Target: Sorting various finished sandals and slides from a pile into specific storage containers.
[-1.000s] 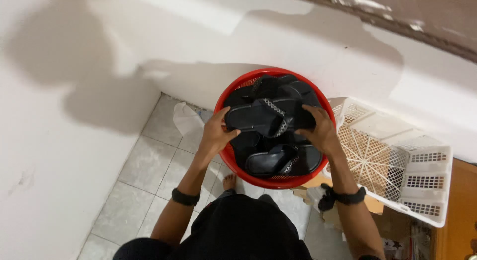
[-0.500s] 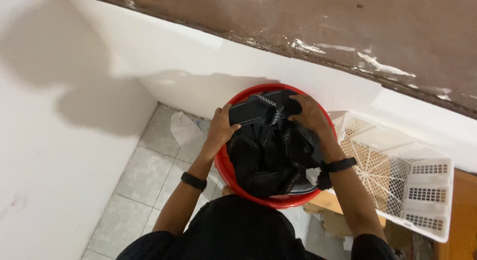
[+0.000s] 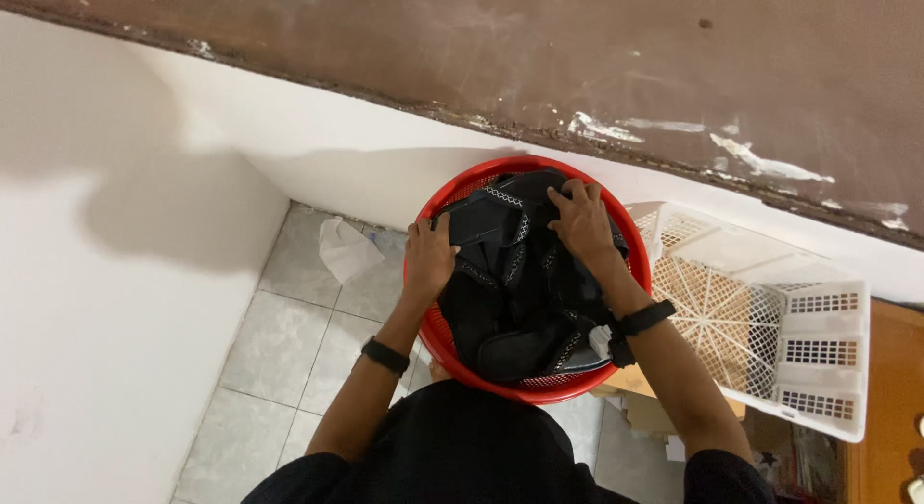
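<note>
- Taking the red basket (image 3: 438,336) as my landmark: it is round, of red mesh plastic, held up in front of the person's chest, and packed with dark clothing.
- Left of the basket, on the grey tiled floor (image 3: 289,340), I see a crumpled white plastic bag (image 3: 345,250) near the wall.
- The left hand (image 3: 429,257) rests on the basket's left rim, fingers curled over the edge and onto the cloth; a black band sits on that wrist.
- The black garments (image 3: 515,292) fill the basket, dark fabric with pale dotted trim along the seams; I cannot separate the pieces or count them.
- The right hand (image 3: 581,222) lies on top of the pile at the basket's far side, fingers bent and pressing into the fabric; whether it actually pinches cloth I cannot tell. A black watch is on that wrist.
- Right of the basket stands a white slotted crate (image 3: 818,321), its lower part partly hidden by the right forearm.
- The basket's underside is hidden by the person's dark top.
</note>
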